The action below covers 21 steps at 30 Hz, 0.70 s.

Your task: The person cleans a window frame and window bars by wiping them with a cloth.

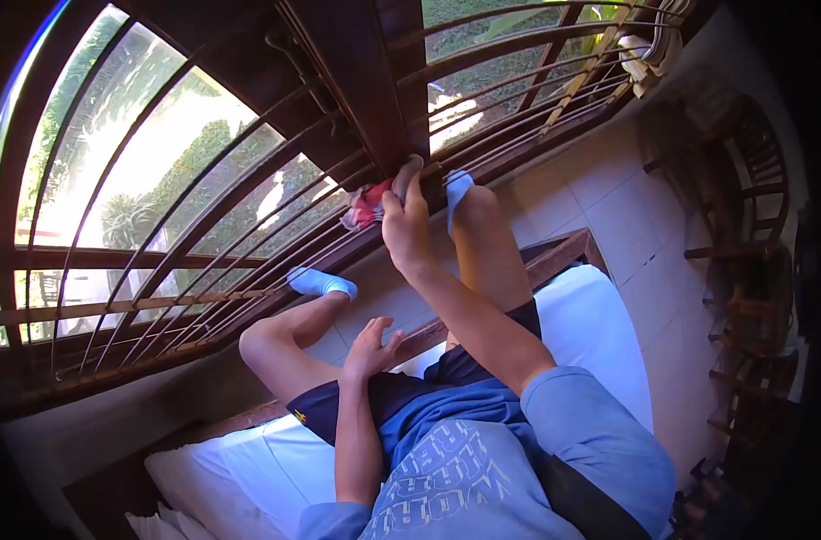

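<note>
Right hand (407, 232): fingers look pinched on red cloth (367, 205), at its ten o'clock, by window bars (104, 309). Left hand (371, 349), below toward seven o'clock: empty, fingers loosely spread. Hard tug could snag cloth; loose pinch, drop it.

Blown-out daylight through left window (185, 144); right-hand chairs (748, 297) dim; wide-angle bowing, black corners.

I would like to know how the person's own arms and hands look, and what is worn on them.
The left hand and right hand wear no gloves, and no watch or bracelet shows. Both forearms are bare; the short sleeves are light blue, with no visible marking.
</note>
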Each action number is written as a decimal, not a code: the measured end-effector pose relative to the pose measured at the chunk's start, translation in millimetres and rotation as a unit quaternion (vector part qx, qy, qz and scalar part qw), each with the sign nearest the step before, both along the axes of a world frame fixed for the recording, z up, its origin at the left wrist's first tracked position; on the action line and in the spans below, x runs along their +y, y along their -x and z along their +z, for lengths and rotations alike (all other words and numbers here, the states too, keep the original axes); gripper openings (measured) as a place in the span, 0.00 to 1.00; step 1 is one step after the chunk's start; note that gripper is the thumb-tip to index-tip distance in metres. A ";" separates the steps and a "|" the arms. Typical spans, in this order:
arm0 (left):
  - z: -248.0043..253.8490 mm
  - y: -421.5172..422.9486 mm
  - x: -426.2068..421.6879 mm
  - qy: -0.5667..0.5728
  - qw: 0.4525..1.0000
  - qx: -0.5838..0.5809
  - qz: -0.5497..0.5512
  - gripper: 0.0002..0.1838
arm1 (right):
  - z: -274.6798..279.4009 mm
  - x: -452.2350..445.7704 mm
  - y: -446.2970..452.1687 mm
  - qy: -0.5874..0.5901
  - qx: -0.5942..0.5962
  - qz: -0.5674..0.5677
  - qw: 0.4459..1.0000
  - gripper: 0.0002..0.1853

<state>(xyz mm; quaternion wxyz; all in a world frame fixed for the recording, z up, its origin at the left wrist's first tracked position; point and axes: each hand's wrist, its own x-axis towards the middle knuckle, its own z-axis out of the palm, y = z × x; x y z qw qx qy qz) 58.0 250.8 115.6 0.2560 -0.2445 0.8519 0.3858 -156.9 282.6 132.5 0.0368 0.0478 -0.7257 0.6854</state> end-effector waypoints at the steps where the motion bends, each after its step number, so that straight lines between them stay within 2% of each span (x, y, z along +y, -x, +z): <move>1: -1.0 -0.2 1.9 -0.001 1.000 -0.003 -0.001 0.25 | -4.6 1.8 1.0 -0.001 -0.003 -0.001 1.000 0.27; 5: -6.6 2.0 1.8 0.001 1.000 -0.007 -0.009 0.24 | -15.9 3.4 13.2 0.080 -0.264 0.082 0.958 0.32; 6: -8.1 1.0 -0.1 0.004 1.000 -0.007 -0.011 0.24 | -7.6 3.3 12.0 0.083 -0.264 0.081 0.957 0.32; 9: -16.1 -2.0 -4.0 0.000 1.000 0.017 -0.008 0.24 | 24.6 3.7 2.1 0.056 -0.201 0.076 0.975 0.33; 11: -19.4 -3.6 -1.0 -0.007 1.000 0.022 -0.002 0.24 | 25.9 1.1 -8.6 0.041 -0.183 0.078 0.979 0.33; 13: -18.3 -2.5 1.2 -0.010 1.000 0.019 -0.003 0.23 | 18.5 -9.1 -22.1 -0.029 -0.020 0.035 0.999 0.35; 15: -15.1 -1.4 -0.6 -0.007 1.000 0.017 -0.006 0.23 | 10.8 -18.0 -30.3 -0.093 0.145 -0.010 0.985 0.36; 20: -11.8 0.6 -3.7 -0.019 0.999 0.026 0.014 0.24 | -7.2 -23.8 -31.2 -0.029 0.139 -0.038 0.989 0.36; 21: -6.2 1.8 -3.9 -0.031 0.996 0.063 0.055 0.22 | -5.2 -19.2 -32.6 -0.027 0.139 -0.035 0.989 0.36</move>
